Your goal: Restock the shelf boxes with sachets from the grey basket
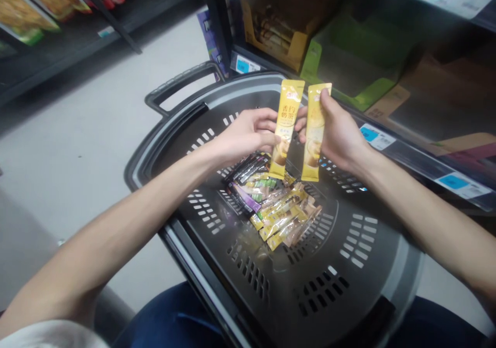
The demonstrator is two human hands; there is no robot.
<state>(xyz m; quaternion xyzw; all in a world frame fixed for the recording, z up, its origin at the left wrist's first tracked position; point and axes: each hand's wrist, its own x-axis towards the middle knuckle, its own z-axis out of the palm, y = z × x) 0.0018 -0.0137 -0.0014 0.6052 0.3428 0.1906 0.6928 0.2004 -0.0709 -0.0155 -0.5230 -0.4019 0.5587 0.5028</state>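
Yellow sachets [287,115] hang over a black basket [329,252] beside shelves [416,157].

Open room above the basket [349,206], hemmed in by the shelf and the raised sachets.
Between the forearms [132,221], the basket's near half gives a way down to its slotted floor, with the sachet pile [281,211] blocking the middle; above the pile, the left yellow sachet [285,118] in the left grip [248,131] and the right yellow sachet [314,125] in the right grip [343,133] leave only a narrow gap, partly filled by fingertips [301,123]; the shelf rail [413,156] bounds the right side, and the handle [178,80] stands out at far left.
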